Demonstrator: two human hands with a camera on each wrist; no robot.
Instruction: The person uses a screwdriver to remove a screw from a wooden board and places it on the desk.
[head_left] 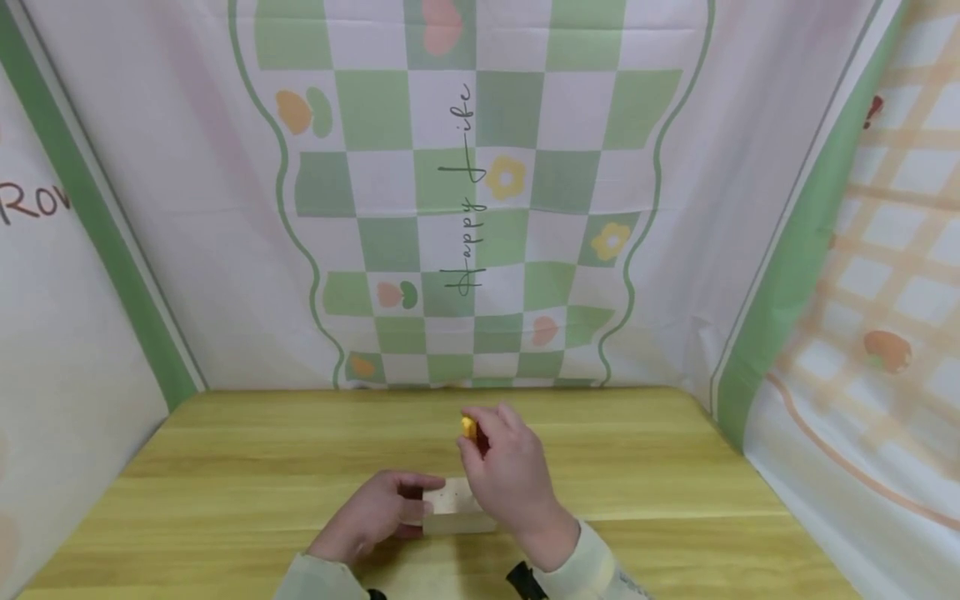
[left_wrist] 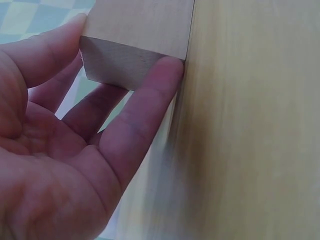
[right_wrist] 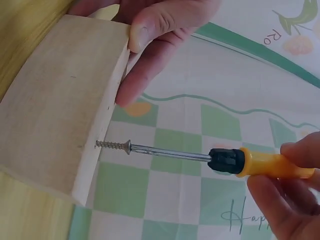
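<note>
Yellow screwdriver handle (right_wrist: pixel 265 164), green-checked backdrop (head_left: pixel 375 108)

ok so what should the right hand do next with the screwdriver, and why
Probably give the screwdriver a small clockwise turn with the right hand: the tip meets the screw at its head, thread shows outside the wooden block, and the left hand holds that block.

A wood-grain tabletop (head_left: pixel 247 467) lies before a printed backdrop (head_left: pixel 202 208) — green-and-white checks (head_left: pixel 378 108), "Happy Life" lettering (head_left: pixel 467 225) — between green-edged side hangings (head_left: pixel 885 275).
</note>
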